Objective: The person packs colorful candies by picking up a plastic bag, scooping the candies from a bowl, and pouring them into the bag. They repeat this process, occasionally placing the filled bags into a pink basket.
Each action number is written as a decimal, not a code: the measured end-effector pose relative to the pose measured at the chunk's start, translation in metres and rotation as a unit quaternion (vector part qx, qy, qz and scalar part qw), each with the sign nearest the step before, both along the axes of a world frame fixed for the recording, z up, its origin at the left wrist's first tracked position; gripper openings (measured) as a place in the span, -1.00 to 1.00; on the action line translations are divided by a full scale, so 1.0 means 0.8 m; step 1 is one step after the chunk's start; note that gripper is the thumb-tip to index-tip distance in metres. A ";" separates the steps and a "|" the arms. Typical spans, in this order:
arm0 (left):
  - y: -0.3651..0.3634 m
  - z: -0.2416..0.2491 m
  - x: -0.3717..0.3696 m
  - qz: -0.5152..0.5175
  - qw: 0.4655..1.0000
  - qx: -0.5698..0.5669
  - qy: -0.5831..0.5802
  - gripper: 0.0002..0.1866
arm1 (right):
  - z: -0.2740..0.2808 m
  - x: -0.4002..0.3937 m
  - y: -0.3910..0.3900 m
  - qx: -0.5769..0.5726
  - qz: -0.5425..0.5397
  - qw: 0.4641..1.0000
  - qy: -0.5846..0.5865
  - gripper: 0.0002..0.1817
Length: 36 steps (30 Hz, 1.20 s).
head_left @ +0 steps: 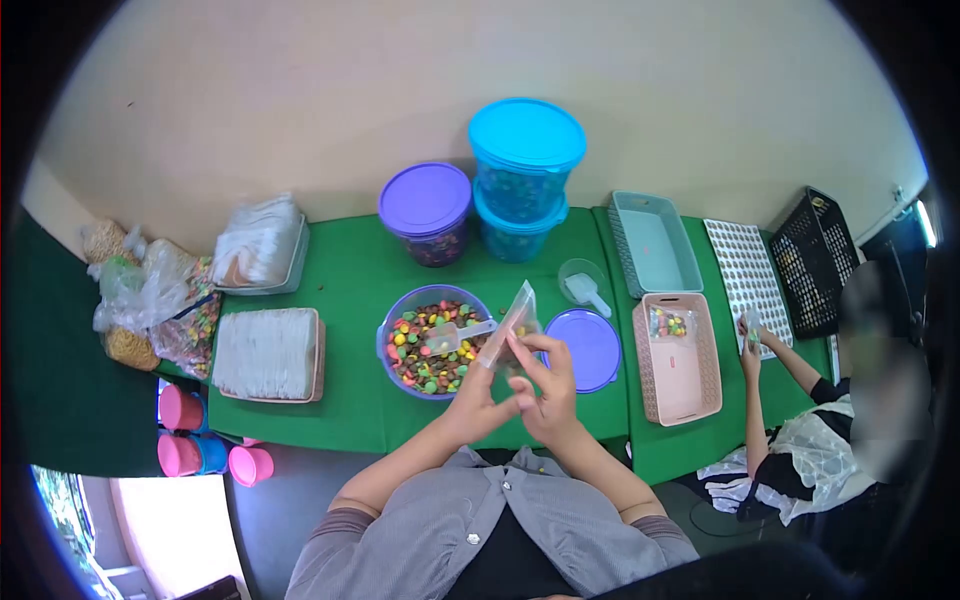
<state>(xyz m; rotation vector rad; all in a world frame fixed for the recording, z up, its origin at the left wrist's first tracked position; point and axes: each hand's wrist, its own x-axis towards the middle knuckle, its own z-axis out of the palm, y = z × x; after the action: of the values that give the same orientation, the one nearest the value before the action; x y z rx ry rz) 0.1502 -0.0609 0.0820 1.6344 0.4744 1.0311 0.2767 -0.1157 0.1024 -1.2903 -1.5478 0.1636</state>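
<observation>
In front of my chest, a clear plastic pouch [518, 312] is held up between my two hands. My left hand [474, 408] grips its lower left side. My right hand [551, 393] has its fingers closed at the pouch's near side. What is inside the pouch I cannot make out. Just beyond my left hand stands a purple tub [383, 345] full of colourful round candies [425, 372]. A clear scoop [455, 338] lies on the candies. Beside my right hand, a round purple lid [584, 350] rests on the green tablecloth [345, 400].
Lidded purple [425, 200] and blue tubs [525, 140] stand by the wall. A small bowl with a scoop [585, 288] is beyond the lid. Baskets of pouches [265, 353] sit left. At right are a pink basket [680, 395], a blue-grey basket [655, 245] and a co-worker's hands [752, 335].
</observation>
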 end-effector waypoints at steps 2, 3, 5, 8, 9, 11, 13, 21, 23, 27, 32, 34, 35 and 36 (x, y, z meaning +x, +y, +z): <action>0.001 -0.002 0.015 -0.053 0.998 0.005 0.042 -0.51 | 0.003 0.011 -0.007 0.016 -0.059 0.998 0.001 -0.53; -0.006 0.000 0.026 -0.072 0.996 -0.058 0.009 -0.58 | 0.014 0.013 -0.008 0.015 -0.147 0.984 0.104 -0.52; -0.011 -0.004 0.044 -0.067 0.997 -0.037 0.025 -0.59 | 0.026 0.034 -0.013 -0.020 -0.191 0.942 0.277 -0.58; -0.014 -0.009 0.074 -0.070 0.996 0.005 0.061 -0.61 | -0.019 0.096 -0.038 -0.129 -0.005 0.916 0.379 -0.68; -0.017 -0.010 0.084 -0.070 0.994 0.039 0.074 -0.61 | -0.015 0.104 -0.047 -0.128 -0.024 0.914 0.384 -0.75; -0.023 -0.011 0.105 -0.078 0.991 0.074 0.085 -0.61 | -0.015 0.127 -0.062 -0.132 -0.033 0.907 0.399 -0.73; -0.028 -0.004 0.126 -0.114 0.977 0.104 0.146 -0.61 | -0.032 0.153 -0.075 -0.141 -0.087 0.900 0.403 -0.65; 0.008 -0.063 0.107 0.017 0.992 -0.089 0.087 -0.63 | -0.332 0.508 -0.157 0.070 -0.481 0.653 0.581 -0.56; 0.022 -0.073 0.082 0.059 0.991 -0.093 0.071 -0.63 | -0.411 0.535 -0.162 0.053 -0.489 0.625 0.606 -0.54; 0.053 -0.086 -0.010 0.250 0.964 -0.054 0.068 -0.65 | -0.438 0.517 -0.160 -0.335 -0.609 0.671 0.259 -0.45; 0.090 -0.131 -0.198 0.508 0.842 -0.012 0.182 -0.74 | -0.262 0.351 -0.067 -0.175 -0.772 0.603 0.099 -0.40; 0.088 -0.156 -0.271 0.566 0.787 -0.044 0.240 -0.79 | -0.228 0.296 -0.009 -0.041 -0.666 0.740 0.086 -0.55; 0.089 -0.172 -0.303 0.583 0.739 0.014 0.337 -0.83 | -0.194 0.248 0.026 0.006 -0.565 0.814 0.131 -0.61; 0.088 -0.184 -0.326 0.587 0.683 0.069 0.430 -0.85 | -0.153 0.191 0.064 0.053 -0.456 0.871 0.173 -0.67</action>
<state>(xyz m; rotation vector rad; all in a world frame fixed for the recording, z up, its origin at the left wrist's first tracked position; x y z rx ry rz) -0.1107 0.0099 -0.0651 1.8322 2.3652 1.0603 0.4294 -0.0643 -0.0203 -1.6615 -0.5256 -0.2814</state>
